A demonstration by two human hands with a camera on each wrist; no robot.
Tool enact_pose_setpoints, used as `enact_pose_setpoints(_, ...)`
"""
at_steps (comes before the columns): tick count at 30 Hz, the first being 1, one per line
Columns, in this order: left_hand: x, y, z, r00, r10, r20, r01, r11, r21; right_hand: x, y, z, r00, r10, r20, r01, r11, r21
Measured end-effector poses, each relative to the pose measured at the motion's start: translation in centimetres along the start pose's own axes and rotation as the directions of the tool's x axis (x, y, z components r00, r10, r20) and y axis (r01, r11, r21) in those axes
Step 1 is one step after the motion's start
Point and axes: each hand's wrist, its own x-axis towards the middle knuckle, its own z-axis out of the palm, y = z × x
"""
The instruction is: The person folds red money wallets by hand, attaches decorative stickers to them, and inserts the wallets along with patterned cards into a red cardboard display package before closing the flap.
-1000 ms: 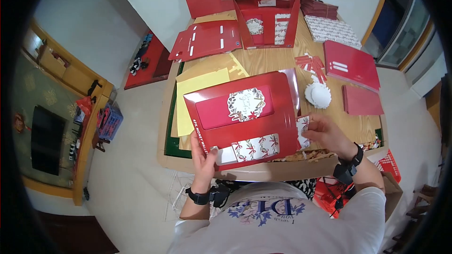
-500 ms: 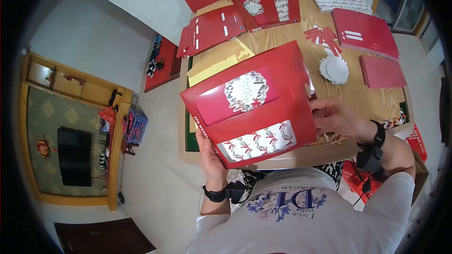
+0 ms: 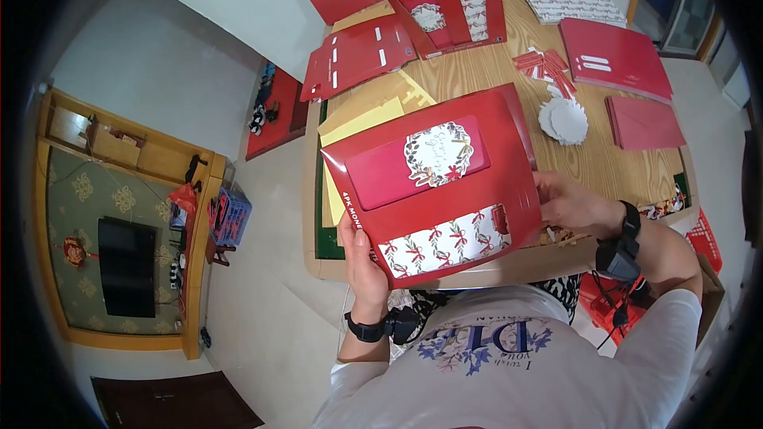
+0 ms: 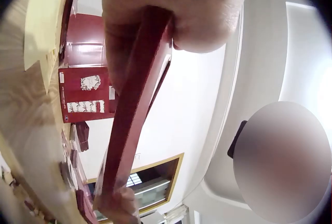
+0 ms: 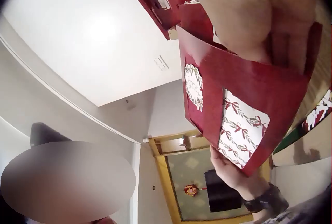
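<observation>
A red box-like pack [image 3: 429, 230] with a wreath label [image 3: 439, 154] and lettering along its edge is held tilted above the table. Its lower window shows a white wreath-patterned card [image 3: 445, 240]. My left hand [image 3: 367, 270] grips the pack's left end, thumb on the front. In the left wrist view the same hand [image 4: 176, 6] holds the thin red side. At the right end is my right hand [image 3: 580, 205]; in the right wrist view its fingers [image 5: 290, 53] reach straight into the opening, their tips hidden behind red card.
Behind stand red display boxes [image 3: 445, 14]; red sheets [image 3: 362, 56] and yellow card [image 3: 358, 123] lie at left. On the right are white round labels [image 3: 566, 121], red strips [image 3: 548, 67], red folders [image 3: 616, 56], smaller red cards [image 3: 645, 122] and a patterned stack [image 3: 568, 0].
The patterned card that my right hand pinched outside the opening is now inside, filling the lower window. My right fingers have moved to the opening. The head view has shifted.
</observation>
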Motion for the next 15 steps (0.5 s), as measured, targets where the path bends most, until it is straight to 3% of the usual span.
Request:
enact_pose_setpoints(4, -0.3, 1.1, 0.7, 1.0, -0.017, 0.0, 0.017, 1.0, -0.022, 0.3, -0.4, -0.5, 0.994, 0.083, 0.077, -0.085, 0.996, 0.013)
enact_pose_setpoints(7, -0.4, 1.3, 0.5, 0.999, -0.021, 0.024, 0.022, 1.0, -0.014, 0.8, 0.1, -0.9, 0.994, 0.063, 0.086, -0.064, 0.998, 0.008)
enact_pose_setpoints(13, -0.4, 1.2, 1.0, 0.999, 0.03, -0.04, -0.029, 0.999, 0.025, 0.3, -1.3, -1.1, 0.996, -0.08, 0.033, 0.087, 0.925, -0.371)
enact_pose_setpoints(15, -0.5, 1.4, 1.0, 0.999, 0.038, -0.01, -0.038, 0.999, 0.023, 0.3, -1.5, -1.5, 0.998, -0.036, 0.043, 0.053, 0.861, -0.507)
